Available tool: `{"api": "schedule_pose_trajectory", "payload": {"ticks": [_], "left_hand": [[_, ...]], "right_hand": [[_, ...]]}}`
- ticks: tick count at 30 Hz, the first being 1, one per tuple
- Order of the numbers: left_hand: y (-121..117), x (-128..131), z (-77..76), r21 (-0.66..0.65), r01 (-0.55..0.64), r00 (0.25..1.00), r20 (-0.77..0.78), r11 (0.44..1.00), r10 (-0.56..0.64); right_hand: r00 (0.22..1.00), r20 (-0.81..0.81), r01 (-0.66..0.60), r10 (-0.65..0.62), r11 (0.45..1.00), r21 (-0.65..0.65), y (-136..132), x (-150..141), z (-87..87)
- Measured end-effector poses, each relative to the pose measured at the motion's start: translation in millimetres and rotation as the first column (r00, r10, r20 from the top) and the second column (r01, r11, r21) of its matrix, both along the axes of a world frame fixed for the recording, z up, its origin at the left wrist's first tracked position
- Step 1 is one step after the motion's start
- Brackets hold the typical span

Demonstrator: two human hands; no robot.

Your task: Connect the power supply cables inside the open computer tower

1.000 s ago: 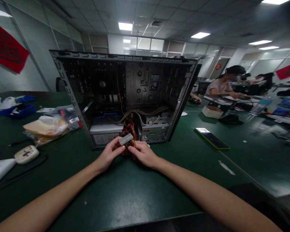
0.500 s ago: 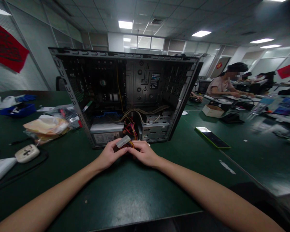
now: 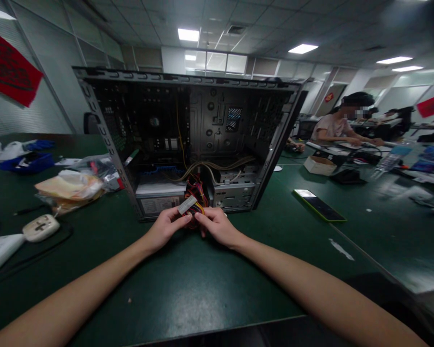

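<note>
both hands (image 3: 193,227) around the connector (image 3: 187,205) and its wires (image 3: 199,208), before the open computer case (image 3: 211,120)

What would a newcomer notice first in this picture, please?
The eye would probably fall first on the large open computer case, standing at the centre of the green table. Just in front of it, the left hand and right hand hold a pale connector with coloured wires. At the far left, a red banner also stands out on the wall.
</note>
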State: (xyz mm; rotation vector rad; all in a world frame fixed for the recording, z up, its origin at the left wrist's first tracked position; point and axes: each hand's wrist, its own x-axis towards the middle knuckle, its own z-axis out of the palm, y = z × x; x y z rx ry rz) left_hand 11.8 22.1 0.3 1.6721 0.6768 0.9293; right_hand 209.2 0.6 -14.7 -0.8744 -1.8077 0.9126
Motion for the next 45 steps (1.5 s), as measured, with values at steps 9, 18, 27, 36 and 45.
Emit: {"api": "schedule_pose_trajectory", "payload": {"ticks": [9, 18, 27, 36, 45], "left_hand": [[0, 2, -4.7, 0.05, -0.043, 0.999, 0.001, 0.998, 0.043], [-3, 2, -6.3, 0.143, -0.046, 0.996, -0.064, 0.989, 0.055], [-4, 3, -5.6, 0.181, -0.07, 0.993, -0.083, 0.981, 0.086], [-3, 3, -5.5, 0.154, -0.037, 0.997, -0.06, 0.987, 0.046], [-1, 2, -7.5, 0.227, -0.103, 0.991, -0.066, 0.969, 0.12]], "right_hand": [[0.998, 0.061, 0.028, -0.03, 0.999, 0.033, -1, 1, 0.3], [0.999, 0.01, -0.045, 0.046, 0.999, -0.006, 1, 0, -3.2], [0.993, -0.034, -0.113, 0.11, 0.989, -0.101, 5, 1, -5.6], [0.995, -0.027, -0.101, 0.098, 0.989, -0.106, 2, 1, -8.1], [0.996, 0.022, -0.088, 0.088, 0.996, -0.016, -1, 0, -1.3]]}}
